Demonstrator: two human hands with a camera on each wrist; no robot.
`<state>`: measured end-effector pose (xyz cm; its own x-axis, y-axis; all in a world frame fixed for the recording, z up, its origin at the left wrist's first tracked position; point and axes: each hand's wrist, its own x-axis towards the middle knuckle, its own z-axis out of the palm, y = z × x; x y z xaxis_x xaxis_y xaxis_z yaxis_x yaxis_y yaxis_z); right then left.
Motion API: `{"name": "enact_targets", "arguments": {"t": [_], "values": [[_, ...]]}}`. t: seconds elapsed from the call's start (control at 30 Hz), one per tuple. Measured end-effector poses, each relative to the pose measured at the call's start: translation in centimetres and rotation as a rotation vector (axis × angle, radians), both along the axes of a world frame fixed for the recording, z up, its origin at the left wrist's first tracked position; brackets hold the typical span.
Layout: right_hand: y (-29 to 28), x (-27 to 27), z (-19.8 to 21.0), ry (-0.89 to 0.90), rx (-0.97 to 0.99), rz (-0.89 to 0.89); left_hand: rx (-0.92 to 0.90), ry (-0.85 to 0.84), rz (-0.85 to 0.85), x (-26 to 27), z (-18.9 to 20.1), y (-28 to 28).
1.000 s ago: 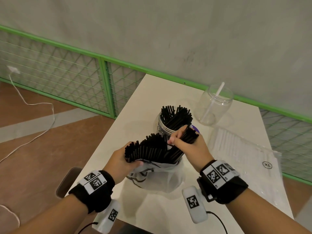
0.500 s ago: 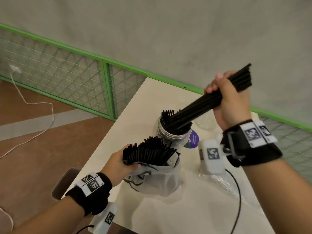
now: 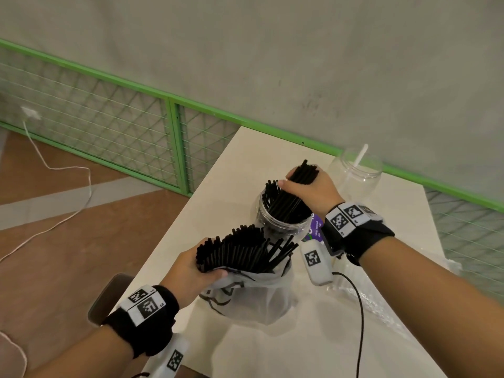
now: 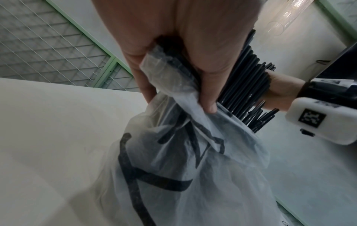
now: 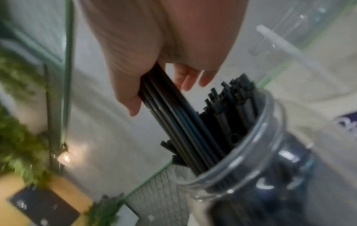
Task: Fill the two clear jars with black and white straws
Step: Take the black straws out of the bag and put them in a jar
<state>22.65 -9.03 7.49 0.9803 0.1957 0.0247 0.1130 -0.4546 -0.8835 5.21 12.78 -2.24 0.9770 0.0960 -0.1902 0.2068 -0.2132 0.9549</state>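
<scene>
Head view: a person stands at a pale surface [image 3: 245, 170] set against a grey wall with green mesh fencing.
Right hand: the right hand [image 3: 311, 190] has its fingers [image 5: 186, 79] curled round a bundle of black straws [image 3: 293, 199], thumb on one side and the others wrapped behind.
Bundle axis: its long axis slants, with the top ends pointing up and away past the knuckles and the lower ends inside the mouth of the near jar [image 3: 283, 222].
Near jar: clear, upright on the surface, already crowded with black straws standing on end; in the right wrist view the held bundle leans across the rim among them.
Left hand: the left hand [image 3: 191, 271] grips a second fan of black straws [image 3: 240, 251] together with the neck of a thin plastic bag [image 3: 251, 298]; fingers and thumb pinch bag and straws as one, the open ends fanning up and to the right.
Far jar: a second clear jar [image 3: 354, 173] stands upright behind the right hand, one white straw [image 3: 360, 155] leaning in it.
Writing: the bag bears bold black strokes, possibly large characters, too crumpled to read; a purple label [image 3: 316, 227] beside the near jar carries small print that cannot be made out; both wristbands show square coded markers.
</scene>
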Motion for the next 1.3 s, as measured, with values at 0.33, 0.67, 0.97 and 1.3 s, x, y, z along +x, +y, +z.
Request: {"name": "enact_targets", "arguments": {"t": [0.33,0.67,0.97,1.3], "values": [[-2.6,-1.6,-1.1,-0.041,-0.466,0.353,-0.021,-0.023,-0.01,0.2,0.1,-0.1],[1.0,-1.1,-3.1,-0.352,-0.732,0.487,-0.025,-0.017,-0.013,0.2,-0.3,0.2],[2.7,1.4,-3.0,-0.348,-0.647,0.361,-0.01,-0.027,-0.013,0.1,-0.2,0.1],[2.2,2.9,-0.9,-0.352,-0.607,0.227,0.002,-0.025,-0.007,0.3,0.4,0.2]]}}
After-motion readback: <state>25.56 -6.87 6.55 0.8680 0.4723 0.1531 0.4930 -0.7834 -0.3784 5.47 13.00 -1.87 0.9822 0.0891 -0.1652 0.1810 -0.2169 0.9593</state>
